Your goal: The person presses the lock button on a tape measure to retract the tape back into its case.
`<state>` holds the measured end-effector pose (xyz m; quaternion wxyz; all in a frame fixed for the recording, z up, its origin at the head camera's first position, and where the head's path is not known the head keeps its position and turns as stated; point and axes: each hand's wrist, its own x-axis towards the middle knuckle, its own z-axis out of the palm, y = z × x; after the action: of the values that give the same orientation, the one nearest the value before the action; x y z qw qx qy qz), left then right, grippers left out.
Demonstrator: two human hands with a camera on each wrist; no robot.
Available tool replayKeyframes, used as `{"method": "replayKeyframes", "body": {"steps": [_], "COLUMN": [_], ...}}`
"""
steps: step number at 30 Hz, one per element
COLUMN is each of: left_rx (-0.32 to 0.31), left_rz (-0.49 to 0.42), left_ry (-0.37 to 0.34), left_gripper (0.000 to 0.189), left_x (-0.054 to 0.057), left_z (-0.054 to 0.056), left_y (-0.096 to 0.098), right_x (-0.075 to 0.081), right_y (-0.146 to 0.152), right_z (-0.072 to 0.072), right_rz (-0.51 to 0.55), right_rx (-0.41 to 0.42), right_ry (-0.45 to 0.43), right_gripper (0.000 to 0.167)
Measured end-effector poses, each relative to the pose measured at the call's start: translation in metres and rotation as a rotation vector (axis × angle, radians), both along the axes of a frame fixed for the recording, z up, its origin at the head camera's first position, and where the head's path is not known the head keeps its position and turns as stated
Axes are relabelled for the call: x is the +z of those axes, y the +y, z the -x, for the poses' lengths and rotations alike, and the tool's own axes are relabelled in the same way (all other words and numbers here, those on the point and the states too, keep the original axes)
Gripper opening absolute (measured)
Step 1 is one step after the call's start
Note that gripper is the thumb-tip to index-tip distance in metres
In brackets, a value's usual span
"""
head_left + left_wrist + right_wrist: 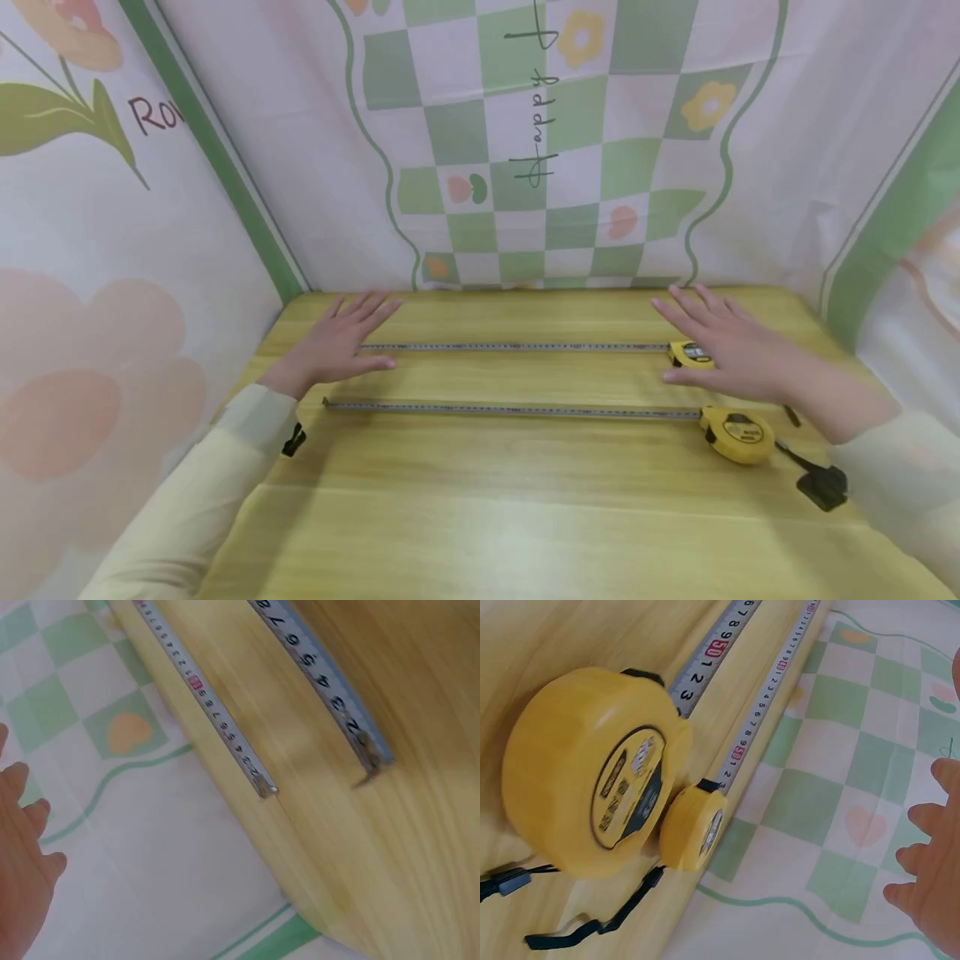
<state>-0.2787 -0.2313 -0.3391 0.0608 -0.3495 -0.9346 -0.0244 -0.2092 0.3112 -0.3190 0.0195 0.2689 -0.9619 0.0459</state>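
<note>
Two yellow tape measures lie on the wooden table with their blades drawn out to the left, roughly parallel. The larger tape measure (738, 435) is nearer me; the smaller tape measure (686, 353) lies behind it, partly hidden by my right hand (738, 350). That hand is held over the table with fingers spread, holding nothing. My left hand (341, 337), also spread, hovers above the far blade's left end and hides it in the head view. In the left wrist view, the far blade (206, 697) and the near blade (322, 682) both show their metal end hooks.
Black wrist straps (592, 926) trail from the tape measures on the wooden table (480, 500). A patterned cloth (517, 150) hangs behind the table's far edge, with more cloth at the left and right sides.
</note>
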Motion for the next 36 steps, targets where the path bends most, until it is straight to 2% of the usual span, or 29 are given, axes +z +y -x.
{"method": "replayKeyframes", "body": {"steps": [12, 20, 29, 36], "left_rx": [0.033, 0.029, 0.088, 0.082], "left_rz": [-0.068, -0.111, -0.161, -0.205], "left_ry": [-0.028, 0.010, -0.009, -0.010], "left_gripper": [0.086, 0.086, 0.082, 0.081], "left_x": [-0.008, -0.016, -0.026, -0.040], "left_z": [-0.007, -0.011, -0.019, -0.025], "left_y": [-0.026, -0.042, -0.057, -0.068], "right_x": [-0.004, -0.010, -0.023, -0.036], "right_y": [0.021, 0.033, 0.041, 0.046], "right_z": [-0.010, -0.018, -0.025, -0.030], "right_rz": [0.066, 0.111, 0.156, 0.213], "right_rx": [-0.045, -0.038, -0.048, -0.044], "right_ry": [-0.036, 0.016, 0.059, 0.041], "right_gripper": [0.094, 0.095, 0.090, 0.089]}}
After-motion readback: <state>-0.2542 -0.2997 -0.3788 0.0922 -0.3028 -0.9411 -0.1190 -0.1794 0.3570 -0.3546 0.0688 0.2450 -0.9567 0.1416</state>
